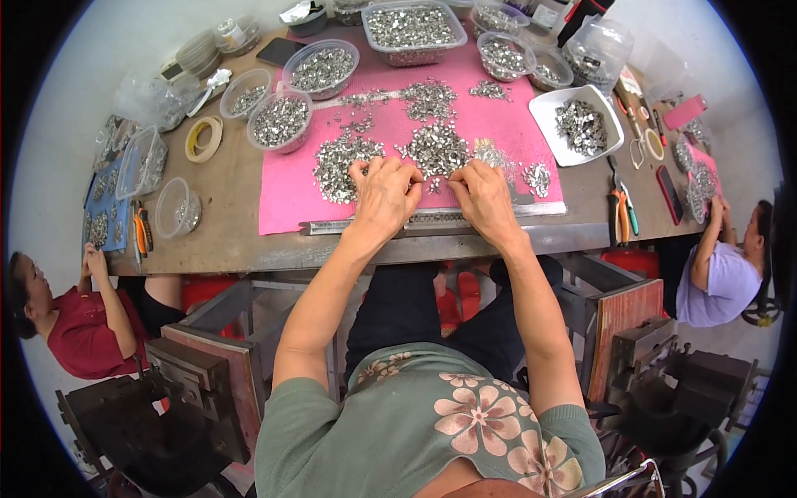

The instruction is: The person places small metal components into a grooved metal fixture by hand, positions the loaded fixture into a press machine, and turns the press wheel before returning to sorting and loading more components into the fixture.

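On the pink mat (290, 187) lie heaps of small shiny silver metal pieces. My left hand (383, 197) rests at the right edge of the left heap (334, 173), fingers curled and drawn together. My right hand (486, 199) is just right of it, thumb and fingers closed near the lower edge of the middle heap (436, 149). Whatever either hand pinches is too small to make out. A few loose pieces lie between the hands. Below them, a ruler-like metal strip (432, 219) runs along the mat's front edge.
Round plastic tubs (281, 123) and a rectangular tub (415, 33) of metal pieces stand behind. At right are a white tray (544, 124), pliers (618, 207) and a red phone (668, 195). A tape roll (203, 139) lies left. Other people sit at both sides.
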`<state>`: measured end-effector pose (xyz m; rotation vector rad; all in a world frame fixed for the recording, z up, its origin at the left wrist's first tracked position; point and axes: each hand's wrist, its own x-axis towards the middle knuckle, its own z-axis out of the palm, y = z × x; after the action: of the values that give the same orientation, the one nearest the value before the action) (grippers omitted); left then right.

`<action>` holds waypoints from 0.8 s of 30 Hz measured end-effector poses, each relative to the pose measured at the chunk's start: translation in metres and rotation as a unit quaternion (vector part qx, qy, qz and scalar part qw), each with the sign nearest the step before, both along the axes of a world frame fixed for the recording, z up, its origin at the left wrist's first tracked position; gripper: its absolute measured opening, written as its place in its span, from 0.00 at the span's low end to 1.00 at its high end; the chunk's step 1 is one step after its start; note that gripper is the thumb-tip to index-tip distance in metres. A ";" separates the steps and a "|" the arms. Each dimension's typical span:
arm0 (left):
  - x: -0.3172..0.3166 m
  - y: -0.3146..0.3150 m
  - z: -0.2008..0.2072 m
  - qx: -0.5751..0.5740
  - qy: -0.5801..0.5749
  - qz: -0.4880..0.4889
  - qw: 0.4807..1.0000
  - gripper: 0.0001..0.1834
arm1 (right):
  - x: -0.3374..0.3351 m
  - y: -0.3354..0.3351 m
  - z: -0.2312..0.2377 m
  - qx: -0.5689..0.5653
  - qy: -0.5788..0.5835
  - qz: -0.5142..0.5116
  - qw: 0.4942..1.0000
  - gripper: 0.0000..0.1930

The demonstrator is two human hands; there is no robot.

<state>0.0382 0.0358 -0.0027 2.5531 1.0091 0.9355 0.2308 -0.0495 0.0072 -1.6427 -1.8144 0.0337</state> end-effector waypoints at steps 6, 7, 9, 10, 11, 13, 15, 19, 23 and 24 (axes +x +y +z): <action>-0.005 -0.027 0.016 -0.077 -0.035 -0.049 0.995 0.05 | -0.006 -0.031 0.010 -0.032 0.060 0.051 0.996 0.03; -0.004 -0.034 0.017 -0.094 -0.047 -0.065 0.992 0.06 | -0.007 -0.034 0.010 -0.026 0.064 0.068 0.995 0.04; -0.001 -0.047 0.016 -0.098 -0.044 -0.067 0.992 0.07 | -0.010 -0.037 0.009 -0.013 0.059 0.067 0.996 0.04; 0.001 -0.050 0.013 -0.087 -0.053 -0.065 0.993 0.07 | -0.011 -0.038 0.009 0.001 0.053 0.067 0.996 0.04; 0.003 -0.052 0.010 -0.075 -0.062 -0.064 0.993 0.07 | -0.011 -0.039 0.008 0.002 0.053 0.067 0.996 0.04; 0.004 -0.053 0.006 -0.066 -0.063 -0.059 0.994 0.07 | -0.012 -0.041 0.005 0.011 0.033 0.058 0.998 0.04; 0.004 -0.054 0.003 -0.051 -0.071 -0.049 0.995 0.07 | -0.011 -0.039 0.005 0.013 0.040 0.064 0.997 0.04; 0.003 -0.054 0.006 -0.056 -0.070 -0.048 0.995 0.07 | -0.005 -0.033 0.004 0.003 0.079 0.071 0.994 0.03; 0.000 -0.035 0.008 -0.044 -0.074 -0.034 0.996 0.07 | -0.002 -0.012 -0.003 0.018 0.064 0.037 0.997 0.03; 0.001 -0.027 0.007 -0.018 -0.073 -0.012 0.997 0.07 | -0.003 -0.005 -0.004 0.021 0.047 0.028 0.998 0.03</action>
<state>0.0389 0.0091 0.0045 2.4219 0.9423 1.0682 0.2273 -0.0543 0.0034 -1.5349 -1.7785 0.0949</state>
